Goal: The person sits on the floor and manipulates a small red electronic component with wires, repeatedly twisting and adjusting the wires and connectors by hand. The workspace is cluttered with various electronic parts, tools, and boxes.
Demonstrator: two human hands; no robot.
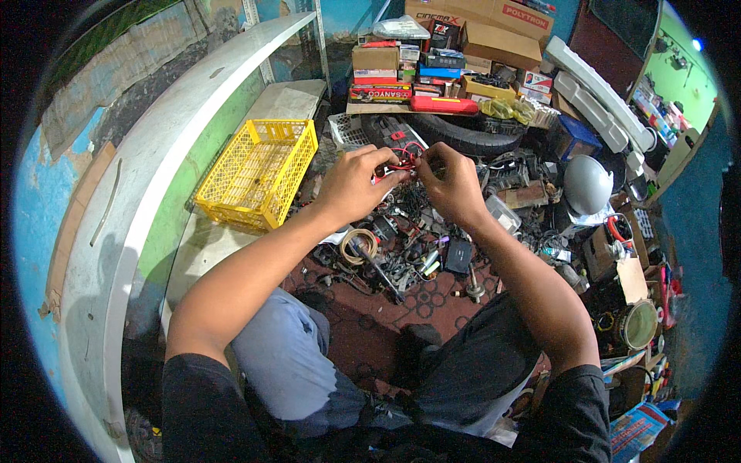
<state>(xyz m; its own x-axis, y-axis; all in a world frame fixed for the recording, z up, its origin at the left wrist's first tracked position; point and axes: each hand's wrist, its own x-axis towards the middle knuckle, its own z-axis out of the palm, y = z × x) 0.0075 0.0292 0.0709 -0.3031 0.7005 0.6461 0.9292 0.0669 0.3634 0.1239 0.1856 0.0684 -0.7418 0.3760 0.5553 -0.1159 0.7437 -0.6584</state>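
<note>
Both arms reach forward over a heap of loose parts, the hands close together at chest height. My left hand is closed, its thumb and index finger pinching thin red wire that loops between the hands. Closed as well, my right hand pinches the wire's other side with its fingertips. A small red and white piece shows at the left fingertips; its kind is too small to make out. Below the hands lie dark cables, metal parts, a roll of tan tape and a flat black box.
A yellow plastic crate stands at the left beside a long white shelf. Stacked boxes and a black tyre are at the back. On the right sit a silver rounded shell and a jar. Patterned red carpet lies underneath.
</note>
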